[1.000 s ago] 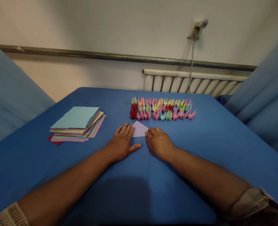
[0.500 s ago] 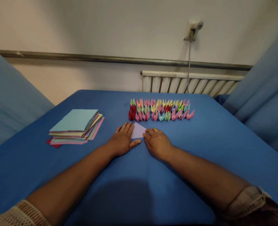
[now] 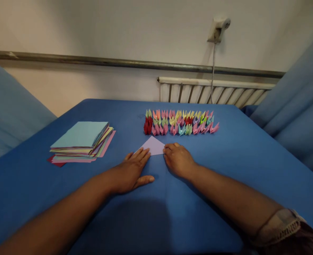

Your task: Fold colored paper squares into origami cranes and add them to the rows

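Paper (image 3: 153, 144), probably light and easily creased, is best steadied by its edges; it is touched by outspread left hand (image 3: 129, 172) and curled right hand (image 3: 179, 160), pinch unclear.

Beyond the table (image 3: 225, 152) I see a metal rail (image 3: 119, 62) running across a pale wall (image 3: 119, 24), a white ribbed radiator (image 3: 193, 81) low toward my right, a socket (image 3: 213, 30) above with a cord (image 3: 213, 67) hanging down past the rail, and blue curtains (image 3: 302, 102) on both sides.

Lilac paper (image 3: 153, 145), triangular, flat on blue tabletop (image 3: 220, 152)
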The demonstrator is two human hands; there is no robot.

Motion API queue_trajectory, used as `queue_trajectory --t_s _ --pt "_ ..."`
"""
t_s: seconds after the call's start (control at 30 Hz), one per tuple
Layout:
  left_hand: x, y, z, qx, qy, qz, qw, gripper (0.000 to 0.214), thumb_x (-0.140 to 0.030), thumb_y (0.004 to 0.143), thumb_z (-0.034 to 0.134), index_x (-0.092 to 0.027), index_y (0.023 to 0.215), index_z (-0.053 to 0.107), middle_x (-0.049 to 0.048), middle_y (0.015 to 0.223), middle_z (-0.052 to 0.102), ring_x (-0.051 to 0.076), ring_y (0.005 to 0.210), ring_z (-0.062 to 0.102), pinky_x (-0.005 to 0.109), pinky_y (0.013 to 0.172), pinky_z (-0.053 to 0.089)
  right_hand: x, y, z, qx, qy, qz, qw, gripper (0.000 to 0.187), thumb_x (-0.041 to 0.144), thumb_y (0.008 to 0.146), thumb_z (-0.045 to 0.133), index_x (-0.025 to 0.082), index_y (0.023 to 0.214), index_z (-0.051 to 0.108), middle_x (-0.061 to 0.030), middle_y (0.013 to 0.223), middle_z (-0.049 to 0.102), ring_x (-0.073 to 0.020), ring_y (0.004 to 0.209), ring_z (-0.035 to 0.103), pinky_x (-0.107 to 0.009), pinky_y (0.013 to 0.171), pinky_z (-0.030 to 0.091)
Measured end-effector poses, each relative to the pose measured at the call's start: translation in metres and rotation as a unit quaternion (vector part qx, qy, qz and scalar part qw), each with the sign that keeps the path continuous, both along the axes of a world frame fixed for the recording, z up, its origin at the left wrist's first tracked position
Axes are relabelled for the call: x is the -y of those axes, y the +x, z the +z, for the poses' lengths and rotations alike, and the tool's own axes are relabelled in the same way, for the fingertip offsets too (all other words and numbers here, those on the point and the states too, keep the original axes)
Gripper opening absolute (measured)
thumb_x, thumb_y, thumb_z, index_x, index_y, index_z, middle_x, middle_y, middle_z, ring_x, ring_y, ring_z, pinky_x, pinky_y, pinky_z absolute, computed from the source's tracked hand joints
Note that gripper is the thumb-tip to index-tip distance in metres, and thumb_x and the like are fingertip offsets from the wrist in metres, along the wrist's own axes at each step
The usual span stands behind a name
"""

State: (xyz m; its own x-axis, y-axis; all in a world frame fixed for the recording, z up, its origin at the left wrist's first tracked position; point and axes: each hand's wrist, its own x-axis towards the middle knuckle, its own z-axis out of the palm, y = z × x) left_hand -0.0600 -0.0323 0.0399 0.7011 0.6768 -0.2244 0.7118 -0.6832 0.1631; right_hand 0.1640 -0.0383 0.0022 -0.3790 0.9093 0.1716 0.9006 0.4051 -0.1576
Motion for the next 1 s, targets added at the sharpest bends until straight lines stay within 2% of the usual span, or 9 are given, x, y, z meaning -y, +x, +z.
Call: queue_trajectory --t_s 0.1,0.2,0.27,0.37,0.6,0.73,0.83,0.9,1.0 --pt "-0.011 -0.008 0.003 -0.025 0.016 0.057 0.998 0.085 -0.070 0.085 0.040 -0.008 0.144 0.037 0.0239 0.152 0.029 0.038 0.141 0.028 0.052 0.109 0.029 -0.001 0.003 0.000 0.003 0.001 -0.002 1.000 0.032 0.021 0.096 0.038 0.013 0.108 0.066 -0.0131 0.113 0.064 -0.0237 0.100 0.053 -0.036 0.089 0.041" --pt "-0.023 -0.009 -0.003 0.016 0.056 0.072 0.996 0.072 -0.062 0.090 0.038 -0.009 0.138 0.046 0.0215 0.146 0.043 0.035 0.135 0.040 0.047 0.108 0.034 -0.003 0.005 0.000 -0.018 0.007 -0.029 0.999 0.028 0.023 0.096 0.039 0.012 0.104 0.064 -0.0127 0.105 0.064 -0.0235 0.097 0.052 -0.035 0.088 0.041" --pt "-0.031 -0.005 -0.009 0.068 0.091 0.087 0.990 0.062 -0.054 0.092 0.041 -0.013 0.138 0.044 0.0173 0.138 0.052 0.031 0.126 0.049 0.043 0.104 0.038 -0.004 0.006 -0.001 -0.042 0.004 -0.057 0.997 0.026 0.028 0.094 0.044 0.013 0.105 0.062 -0.0122 0.105 0.062 -0.0239 0.098 0.052 -0.035 0.088 0.041" --pt "-0.039 0.001 -0.019 0.116 0.130 0.120 0.977 0.062 -0.050 0.089 0.048 -0.013 0.138 0.043 0.0158 0.133 0.056 0.030 0.121 0.051 0.043 0.103 0.039 -0.007 0.008 -0.003 -0.077 -0.010 -0.078 0.994 0.029 0.033 0.092 0.049 0.013 0.111 0.058 -0.0123 0.109 0.060 -0.0245 0.103 0.051 -0.037 0.091 0.040" --pt "-0.041 0.006 -0.023 0.189 0.079 0.166 0.965 0.069 -0.046 0.083 0.057 -0.015 0.141 0.039 0.0134 0.129 0.059 0.030 0.116 0.054 0.044 0.099 0.043 -0.013 0.011 -0.010 -0.150 -0.023 -0.075 0.986 0.042 0.034 0.088 0.055 0.014 0.125 0.050 -0.0124 0.119 0.058 -0.0250 0.114 0.049 -0.040 0.097 0.039" --pt "-0.042 0.006 -0.020 0.216 0.052 0.181 0.958 0.062 -0.038 0.082 0.058 -0.019 0.139 0.043 0.0086 0.115 0.065 0.026 0.105 0.060 0.040 0.093 0.047 -0.016 0.012 -0.014 -0.203 -0.024 -0.065 0.977 0.047 0.029 0.084 0.059 0.012 0.127 0.049 -0.0132 0.123 0.058 -0.0240 0.114 0.052 -0.039 0.100 0.039" --pt "-0.037 0.008 -0.015 0.237 0.084 0.153 0.956 0.052 -0.031 0.085 0.054 -0.020 0.135 0.047 0.0061 0.104 0.066 0.023 0.098 0.061 0.039 0.091 0.047 -0.014 0.012 -0.013 -0.262 0.014 -0.039 0.964 0.054 0.025 0.083 0.059 0.013 0.132 0.042 -0.0130 0.127 0.056 -0.0220 0.115 0.053 -0.037 0.100 0.039" --pt "-0.028 0.010 -0.010 0.246 0.122 0.098 0.957 0.049 -0.027 0.087 0.052 -0.019 0.136 0.045 0.0062 0.102 0.066 0.022 0.096 0.060 0.039 0.091 0.046 -0.011 0.013 -0.010 -0.293 0.060 0.001 0.954 0.055 0.022 0.084 0.057 0.015 0.135 0.039 -0.0115 0.127 0.057 -0.0203 0.116 0.052 -0.037 0.101 0.038" --pt "-0.015 0.014 -0.002 0.234 0.155 -0.001 0.960 0.046 -0.021 0.089 0.049 -0.018 0.135 0.045 0.0071 0.100 0.066 0.023 0.098 0.058 0.041 0.095 0.043 -0.004 0.013 -0.004 -0.298 0.094 0.081 0.946 0.035 0.017 0.086 0.052 0.020 0.121 0.052 -0.0073 0.122 0.061 -0.0183 0.115 0.054 -0.036 0.101 0.036"
